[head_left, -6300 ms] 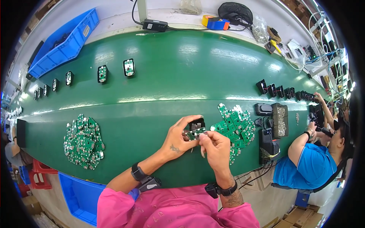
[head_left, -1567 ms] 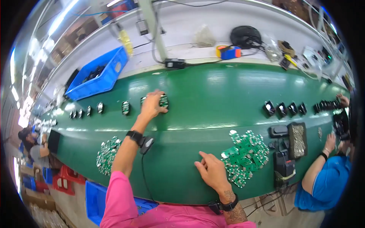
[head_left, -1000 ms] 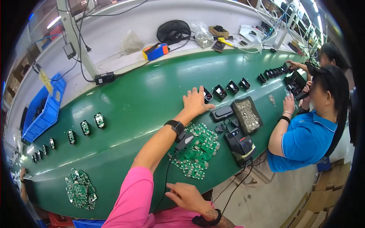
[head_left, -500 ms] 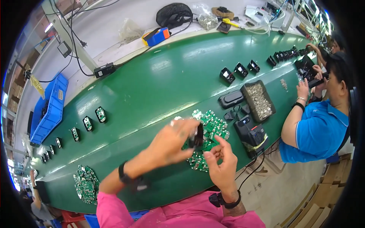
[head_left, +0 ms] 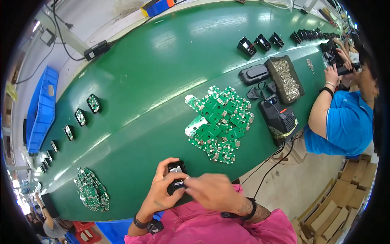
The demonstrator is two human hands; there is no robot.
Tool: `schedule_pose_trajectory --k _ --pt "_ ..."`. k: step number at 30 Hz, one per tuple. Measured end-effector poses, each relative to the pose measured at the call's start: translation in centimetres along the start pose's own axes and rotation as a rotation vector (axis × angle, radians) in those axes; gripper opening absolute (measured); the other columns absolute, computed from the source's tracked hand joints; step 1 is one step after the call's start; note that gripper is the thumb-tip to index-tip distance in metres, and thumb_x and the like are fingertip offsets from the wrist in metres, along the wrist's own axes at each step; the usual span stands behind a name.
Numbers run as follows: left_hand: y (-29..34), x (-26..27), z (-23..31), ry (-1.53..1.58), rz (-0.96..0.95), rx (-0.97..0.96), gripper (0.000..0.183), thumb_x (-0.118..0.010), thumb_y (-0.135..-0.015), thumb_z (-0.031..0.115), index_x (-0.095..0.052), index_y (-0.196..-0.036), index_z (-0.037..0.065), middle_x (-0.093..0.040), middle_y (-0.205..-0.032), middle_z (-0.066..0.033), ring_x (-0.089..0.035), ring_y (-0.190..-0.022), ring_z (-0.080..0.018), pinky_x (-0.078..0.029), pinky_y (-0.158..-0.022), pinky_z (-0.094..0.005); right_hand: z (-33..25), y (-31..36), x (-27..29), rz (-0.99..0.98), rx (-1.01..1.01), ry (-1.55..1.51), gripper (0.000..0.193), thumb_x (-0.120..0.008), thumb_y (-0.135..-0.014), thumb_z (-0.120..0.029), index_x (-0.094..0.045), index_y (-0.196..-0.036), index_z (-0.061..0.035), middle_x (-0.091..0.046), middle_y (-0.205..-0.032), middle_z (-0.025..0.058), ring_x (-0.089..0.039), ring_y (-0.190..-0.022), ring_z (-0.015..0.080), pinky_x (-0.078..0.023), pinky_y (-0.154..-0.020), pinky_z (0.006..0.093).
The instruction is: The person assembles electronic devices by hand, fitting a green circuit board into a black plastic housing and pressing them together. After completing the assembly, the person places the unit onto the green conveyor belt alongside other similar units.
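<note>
Close to my body at the table's near edge, my left hand (head_left: 159,188) grips a small black plastic housing (head_left: 176,167) between thumb and fingers. The housing's open side faces up, and a pale part shows inside it. My right hand (head_left: 215,190) comes in from the right with its fingertips at the housing. Motion blurs those fingers, so whether they hold anything is unclear. Just beyond my hands lies a loose pile of green circuit boards (head_left: 219,122). A second heap of circuit boards (head_left: 91,190) sits to the left.
Black housings with boards (head_left: 80,117) line the left side, near a blue crate (head_left: 42,110). Black housings (head_left: 246,46) stand at the far right. A tray of small metal parts (head_left: 301,89) and a black corded device (head_left: 278,118) lie right. A co-worker in blue (head_left: 345,122) sits beyond.
Both hands have come back from the board pile toward my body, the left bringing the black housing. My right hand has moved to the housing. The view has tilted downward.
</note>
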State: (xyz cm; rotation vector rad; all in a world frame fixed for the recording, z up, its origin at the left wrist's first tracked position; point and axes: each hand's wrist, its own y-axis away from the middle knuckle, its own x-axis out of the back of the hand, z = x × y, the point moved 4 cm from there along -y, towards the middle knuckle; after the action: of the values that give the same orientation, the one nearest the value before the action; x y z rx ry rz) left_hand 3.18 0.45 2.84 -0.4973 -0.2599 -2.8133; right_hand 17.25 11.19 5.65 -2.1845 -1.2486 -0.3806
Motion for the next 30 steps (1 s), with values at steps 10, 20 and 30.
schedule_pose_trajectory --k 10,20,30 --pt "-1.7 0.1 -0.3 0.117 0.11 -0.013 0.008 -0.063 -0.088 0.005 -0.068 -0.095 0.006 -0.045 -0.137 -0.0143 -0.053 -0.113 -0.0264 -0.044 -0.097 -0.0372 5.1 4.3 4.0 0.109 -0.429 0.459 0.047 -0.081 -0.074 -0.008 -0.062 -0.116 -0.0032 -0.051 -0.114 0.013 -0.049 -0.107 0.0333 -0.044 -0.09 0.0433" --pt "-2.0 -1.0 0.4 0.055 0.122 -0.128 0.003 -0.066 -0.09 0.006 -0.068 -0.092 0.005 -0.046 -0.133 -0.0148 -0.058 -0.102 -0.0241 -0.047 -0.089 -0.0361 4.9 3.3 3.2 0.195 -0.449 -0.295 0.039 -0.076 -0.081 -0.005 -0.059 -0.115 0.0042 -0.056 -0.116 0.0112 -0.053 -0.105 0.0179 -0.044 -0.091 0.0302" --pt "-1.8 0.0 2.3 -0.058 0.103 -0.166 0.012 -0.067 -0.086 -0.001 -0.066 -0.098 0.004 -0.045 -0.132 -0.0165 -0.056 -0.106 -0.0264 -0.047 -0.091 -0.0383 3.2 1.3 -0.3 0.167 -0.411 -0.524 0.039 -0.077 -0.08 0.0 -0.061 -0.116 0.0053 -0.055 -0.115 0.012 -0.055 -0.109 0.0198 -0.046 -0.095 0.0328"
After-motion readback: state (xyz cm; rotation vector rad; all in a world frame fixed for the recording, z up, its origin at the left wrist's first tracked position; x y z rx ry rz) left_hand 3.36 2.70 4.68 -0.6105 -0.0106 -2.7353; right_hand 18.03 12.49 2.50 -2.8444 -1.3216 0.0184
